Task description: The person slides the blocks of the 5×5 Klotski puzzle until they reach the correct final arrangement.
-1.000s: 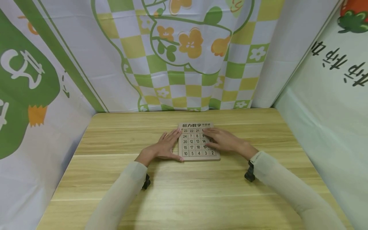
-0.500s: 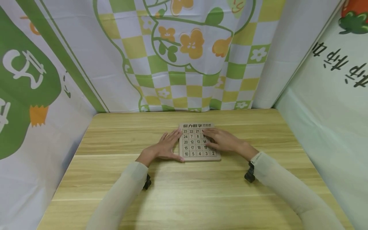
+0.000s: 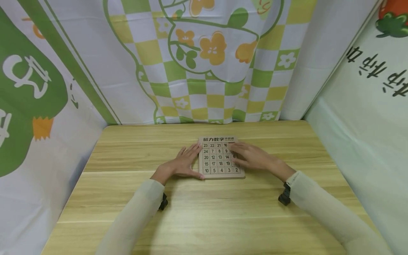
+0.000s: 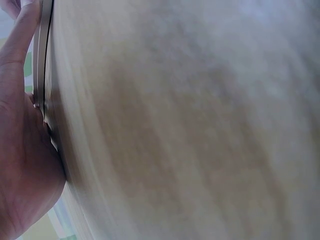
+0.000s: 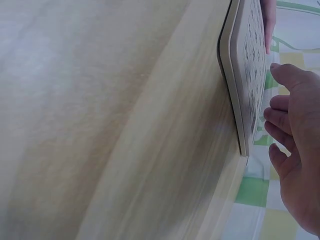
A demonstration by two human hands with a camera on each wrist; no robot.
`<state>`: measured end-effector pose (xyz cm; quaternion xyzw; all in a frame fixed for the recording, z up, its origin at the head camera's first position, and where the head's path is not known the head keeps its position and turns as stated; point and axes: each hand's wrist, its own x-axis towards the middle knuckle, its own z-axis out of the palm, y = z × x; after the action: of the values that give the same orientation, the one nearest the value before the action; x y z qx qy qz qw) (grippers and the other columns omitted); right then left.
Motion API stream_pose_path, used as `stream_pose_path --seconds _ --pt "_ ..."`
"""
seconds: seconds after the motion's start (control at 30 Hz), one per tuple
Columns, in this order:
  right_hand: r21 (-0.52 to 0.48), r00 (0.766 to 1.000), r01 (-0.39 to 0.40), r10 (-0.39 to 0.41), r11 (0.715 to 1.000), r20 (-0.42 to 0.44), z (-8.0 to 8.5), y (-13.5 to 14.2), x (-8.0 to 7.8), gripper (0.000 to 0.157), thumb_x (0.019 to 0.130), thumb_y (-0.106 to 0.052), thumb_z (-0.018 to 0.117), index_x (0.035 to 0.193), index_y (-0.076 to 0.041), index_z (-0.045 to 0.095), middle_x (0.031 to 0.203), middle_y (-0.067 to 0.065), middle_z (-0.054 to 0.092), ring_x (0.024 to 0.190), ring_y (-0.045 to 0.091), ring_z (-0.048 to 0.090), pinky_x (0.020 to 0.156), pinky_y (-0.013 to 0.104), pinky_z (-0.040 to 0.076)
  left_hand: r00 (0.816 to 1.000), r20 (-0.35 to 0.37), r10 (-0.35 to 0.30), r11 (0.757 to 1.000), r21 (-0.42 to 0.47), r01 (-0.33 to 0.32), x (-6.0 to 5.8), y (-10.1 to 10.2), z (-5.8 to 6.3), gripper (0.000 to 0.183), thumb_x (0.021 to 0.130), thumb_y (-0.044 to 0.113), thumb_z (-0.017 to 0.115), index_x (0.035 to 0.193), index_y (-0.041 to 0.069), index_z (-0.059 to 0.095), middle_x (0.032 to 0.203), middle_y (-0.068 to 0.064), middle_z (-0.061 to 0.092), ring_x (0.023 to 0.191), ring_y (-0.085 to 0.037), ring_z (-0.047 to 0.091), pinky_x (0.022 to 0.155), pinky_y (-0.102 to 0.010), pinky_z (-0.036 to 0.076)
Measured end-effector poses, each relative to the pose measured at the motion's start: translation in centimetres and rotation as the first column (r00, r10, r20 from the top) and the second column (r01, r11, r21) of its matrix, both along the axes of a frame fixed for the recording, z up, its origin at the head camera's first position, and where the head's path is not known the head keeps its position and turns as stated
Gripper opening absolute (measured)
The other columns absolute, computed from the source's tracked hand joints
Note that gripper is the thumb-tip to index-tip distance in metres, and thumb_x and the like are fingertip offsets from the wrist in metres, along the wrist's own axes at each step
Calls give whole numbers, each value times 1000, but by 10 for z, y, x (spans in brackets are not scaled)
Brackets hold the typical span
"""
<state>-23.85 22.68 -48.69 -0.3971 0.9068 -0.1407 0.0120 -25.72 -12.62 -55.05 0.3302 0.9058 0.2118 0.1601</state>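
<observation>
A wooden sliding number puzzle (image 3: 223, 176) lies flat on the table, with Chinese lettering along its far edge and rows of numbered tiles (image 3: 220, 157). My left hand (image 3: 184, 163) rests along its left side, fingers spread on the upper left edge and thumb at the near left corner. Over the right columns hovers my right hand (image 3: 251, 156), fingers loosely bent, hiding some tiles there. In the right wrist view, that hand's fingertips (image 5: 270, 114) are close over the puzzle's face. A dark gap shows in the top right corner beside tile 16 (image 3: 225, 145).
The light wood-grain table (image 3: 204, 216) stretches out around the puzzle. Behind it hangs a checked, flowered curtain (image 3: 204, 95), and printed white cloths hang at both sides. A black device (image 3: 284, 196) is strapped at the right wrist.
My right hand has shifted slightly to the right, baring tile 16 and more of the right columns. The left hand stays in place on the puzzle's edge.
</observation>
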Motion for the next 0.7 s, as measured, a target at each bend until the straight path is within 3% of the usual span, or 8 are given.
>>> stream_pose_path --seconds 0.23,0.7 --pt "26 1000 0 -1 1000 7 2 7 14 62 105 -34 68 152 2 53 156 27 51 143 46 51 118 61 41 1000 -8 -4 1000 2 4 -1 0 -2 143 73 92 67 171 18 -6 178 0 -13 164 -21 -11 130 -53 -11" --pt "23 993 -83 84 996 -86 1 18 52 60 102 -32 71 149 2 57 153 21 56 140 43 54 115 60 45 1000 -4 -2 1000 -12 2 -1 -1 -1 143 73 92 66 171 18 -5 178 0 -14 164 -20 -11 130 -53 -11"
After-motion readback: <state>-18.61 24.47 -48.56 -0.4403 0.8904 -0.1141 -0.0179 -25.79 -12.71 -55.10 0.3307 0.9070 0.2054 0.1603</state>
